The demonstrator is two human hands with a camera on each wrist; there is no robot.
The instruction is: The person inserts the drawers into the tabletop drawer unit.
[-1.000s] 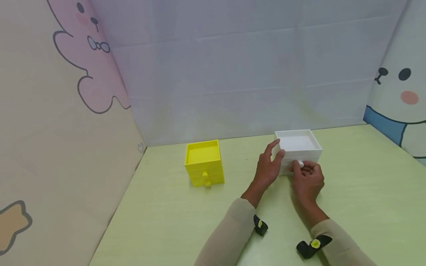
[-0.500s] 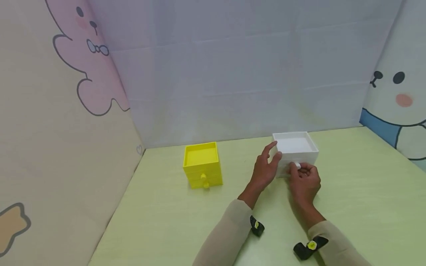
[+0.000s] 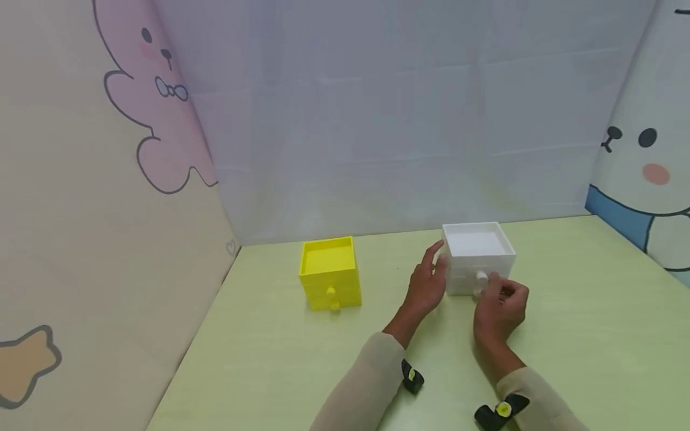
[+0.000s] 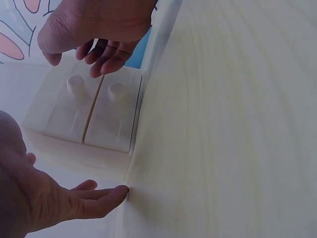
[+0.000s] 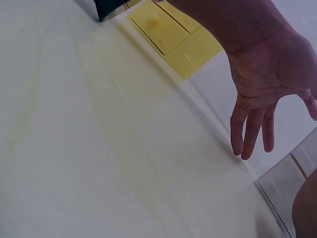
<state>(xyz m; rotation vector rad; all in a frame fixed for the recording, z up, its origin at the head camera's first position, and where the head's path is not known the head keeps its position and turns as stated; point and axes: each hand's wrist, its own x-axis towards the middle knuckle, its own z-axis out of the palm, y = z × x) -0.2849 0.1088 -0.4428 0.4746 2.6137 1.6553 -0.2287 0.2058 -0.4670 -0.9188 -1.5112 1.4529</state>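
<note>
A small white two-drawer box stands on the table, with an open shallow tray as its top. Both drawers are flush with the front; two round knobs show in the left wrist view. My left hand is at the box's left side, fingers extended, with a gap to the wall in the left wrist view. In front of the box, just right of the knobs, is my right hand, its fingers loosely bent and holding nothing. In the right wrist view my right hand is mostly cut off at the edge.
A matching yellow drawer box stands to the left on the pale green table, its drawers closed. A white cloth wall rises behind, and printed panels stand at both sides.
My right hand has let go of the white box's knob and drawn slightly to the right. My left hand has come away from the box's side. The view has tilted a little.
</note>
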